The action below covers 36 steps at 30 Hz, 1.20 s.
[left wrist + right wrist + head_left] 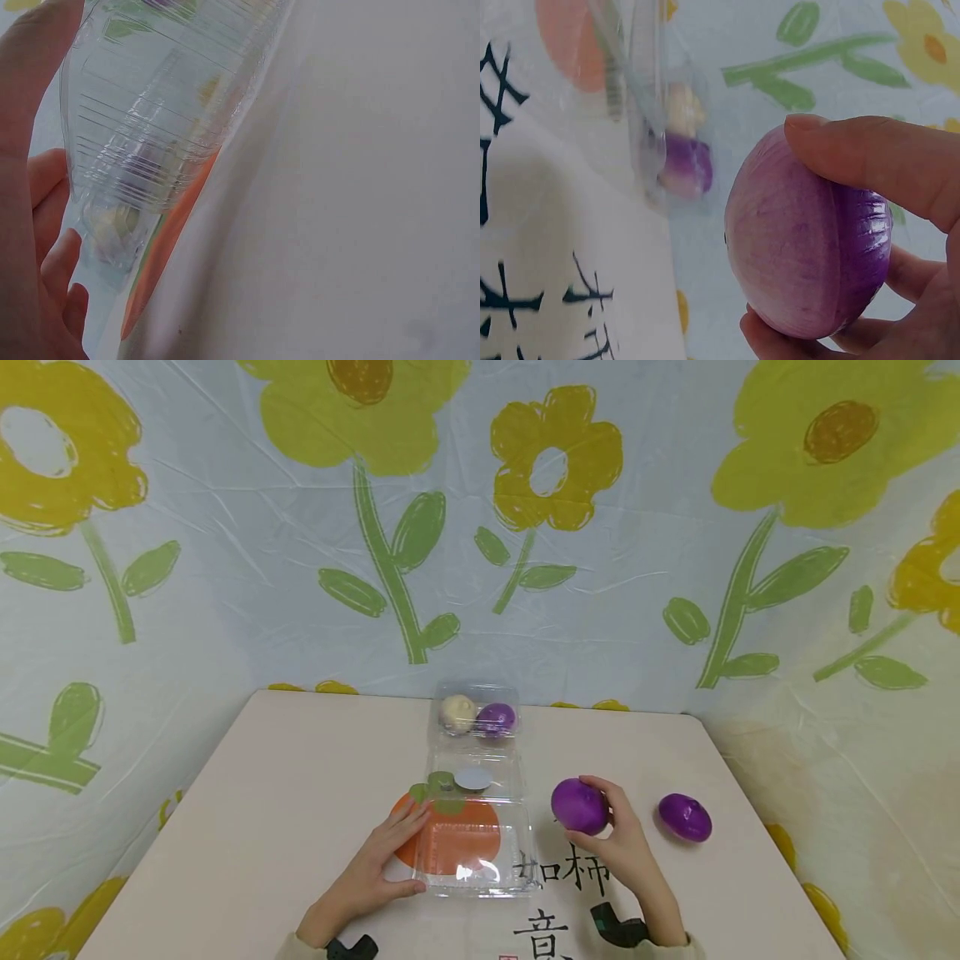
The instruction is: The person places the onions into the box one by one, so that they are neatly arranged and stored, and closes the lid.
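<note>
An open clear plastic clamshell box (480, 852) lies on the table in the head view, its near half over an orange print. My left hand (386, 856) rests on the box's near left corner, thumb along its front edge; the left wrist view shows the ribbed plastic wall (157, 127) against my fingers (45, 225). My right hand (618, 835) grips a purple bun (579, 806) just right of the box, held off the table. In the right wrist view the bun (802, 247) fills the frame under my thumb (877, 161). The far half holds a cream bun (457, 712) and a purple bun (497, 719).
Another purple bun (685, 817) lies on the table at my right. The beige table (285, 793) bears black characters (562, 868) near the front edge. A flower-print cloth (480, 527) hangs behind and at both sides.
</note>
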Motion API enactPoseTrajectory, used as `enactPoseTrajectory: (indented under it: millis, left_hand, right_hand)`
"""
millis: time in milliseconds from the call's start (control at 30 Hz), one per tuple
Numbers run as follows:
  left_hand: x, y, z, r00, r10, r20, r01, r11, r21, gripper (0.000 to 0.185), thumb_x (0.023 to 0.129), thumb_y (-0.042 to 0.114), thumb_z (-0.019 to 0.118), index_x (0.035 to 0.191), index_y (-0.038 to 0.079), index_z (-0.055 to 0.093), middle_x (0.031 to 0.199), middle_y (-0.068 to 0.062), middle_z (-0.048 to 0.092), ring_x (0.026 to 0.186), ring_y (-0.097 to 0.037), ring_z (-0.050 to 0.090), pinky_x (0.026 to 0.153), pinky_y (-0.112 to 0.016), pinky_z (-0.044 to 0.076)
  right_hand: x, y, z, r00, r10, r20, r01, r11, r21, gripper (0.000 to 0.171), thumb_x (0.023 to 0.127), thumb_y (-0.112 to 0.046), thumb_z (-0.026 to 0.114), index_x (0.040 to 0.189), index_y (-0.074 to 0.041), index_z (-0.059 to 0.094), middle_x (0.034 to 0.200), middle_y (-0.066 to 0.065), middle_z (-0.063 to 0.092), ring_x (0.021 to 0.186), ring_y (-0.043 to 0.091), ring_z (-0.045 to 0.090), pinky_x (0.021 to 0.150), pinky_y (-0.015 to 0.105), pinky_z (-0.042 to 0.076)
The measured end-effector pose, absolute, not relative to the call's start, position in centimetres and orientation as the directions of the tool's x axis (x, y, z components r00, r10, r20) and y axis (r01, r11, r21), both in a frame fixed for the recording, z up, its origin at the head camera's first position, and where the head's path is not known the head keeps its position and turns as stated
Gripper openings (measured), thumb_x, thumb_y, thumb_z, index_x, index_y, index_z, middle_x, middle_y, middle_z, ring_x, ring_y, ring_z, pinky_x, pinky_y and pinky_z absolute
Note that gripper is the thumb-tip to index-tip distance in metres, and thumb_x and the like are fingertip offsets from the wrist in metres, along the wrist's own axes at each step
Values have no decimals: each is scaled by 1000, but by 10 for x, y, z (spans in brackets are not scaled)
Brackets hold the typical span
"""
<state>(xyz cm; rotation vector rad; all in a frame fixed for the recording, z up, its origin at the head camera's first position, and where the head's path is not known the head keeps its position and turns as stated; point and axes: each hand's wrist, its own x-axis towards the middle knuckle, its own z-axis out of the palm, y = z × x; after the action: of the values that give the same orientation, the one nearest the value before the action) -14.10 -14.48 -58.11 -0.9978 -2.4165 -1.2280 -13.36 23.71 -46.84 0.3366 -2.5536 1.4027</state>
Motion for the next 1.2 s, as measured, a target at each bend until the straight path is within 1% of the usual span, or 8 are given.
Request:
enactPoseTrajectory:
  millis: [200, 500, 567, 733, 833, 967, 1100, 1200]
  left_hand:
    - [-141, -145, -580, -738, 460, 493, 670, 415, 615, 90, 80, 47, 78, 152, 8, 41, 160, -5, 33, 144, -44, 27, 116, -25, 14]
    - [-141, -145, -581, -739, 465, 487, 669, 423, 611, 90, 79, 45, 79, 152, 9, 40, 160, -5, 34, 144, -42, 28, 115, -33, 20]
    - [-141, -145, -581, -742, 466, 483, 666, 424, 614, 90, 79, 44, 80, 152, 9, 40, 160, -5, 33, 145, -41, 27, 116, -31, 20]
    - [-142, -145, -581, -738, 468, 486, 668, 406, 623, 91, 77, 39, 82, 152, 9, 40, 160, -5, 33, 145, -42, 26, 116, -22, 11]
    - [-142, -145, -582, -731, 469, 496, 676, 395, 622, 91, 76, 36, 83, 152, 8, 40, 160, -6, 33, 144, -44, 26, 115, -18, 7]
    - [-143, -145, -582, -724, 472, 503, 682, 384, 622, 91, 76, 36, 83, 151, 7, 41, 160, -7, 33, 143, -45, 27, 115, -17, 6]
    - [-143, -145, -582, -717, 475, 510, 689, 375, 620, 90, 78, 43, 81, 151, 7, 41, 159, -9, 34, 143, -46, 27, 115, -17, 7]
    - [-144, -145, -582, -706, 479, 521, 701, 367, 612, 90, 79, 48, 79, 150, 6, 42, 159, -10, 35, 142, -48, 28, 116, -18, 8]
  right_hand:
    - [-137, 216, -467, -943, -150, 297, -332, 477, -814, 79, 70, -1, 88, 138, -11, 49, 139, 14, 49, 124, 38, 51, 98, 59, 46]
    - [-138, 179, -466, -935, -238, 264, -346, 438, -830, 81, 67, 5, 86, 137, -16, 51, 139, 5, 49, 127, 30, 49, 100, 53, 47]
    - [-137, 172, -467, -930, -260, 260, -352, 428, -832, 81, 67, 6, 86, 136, -17, 51, 138, 4, 49, 127, 30, 49, 99, 54, 47]
    - [-137, 152, -474, -907, -330, 262, -387, 406, -828, 81, 65, 3, 88, 135, -18, 52, 136, 4, 48, 125, 30, 50, 98, 54, 47]
    - [-137, 140, -478, -896, -359, 262, -404, 410, -818, 80, 64, 1, 89, 133, -17, 53, 134, 5, 49, 124, 29, 51, 98, 53, 47]
    - [-136, 125, -484, -892, -375, 250, -411, 448, -794, 80, 63, -1, 89, 133, -14, 53, 131, 9, 50, 121, 32, 53, 97, 55, 48]
    - [-133, 112, -489, -897, -380, 225, -404, 503, -764, 80, 62, -5, 89, 133, -15, 53, 129, 13, 50, 118, 37, 54, 94, 60, 48]
    - [-132, 104, -492, -902, -375, 213, -401, 545, -736, 78, 61, -8, 89, 131, -13, 53, 129, 14, 50, 116, 37, 55, 92, 61, 49]
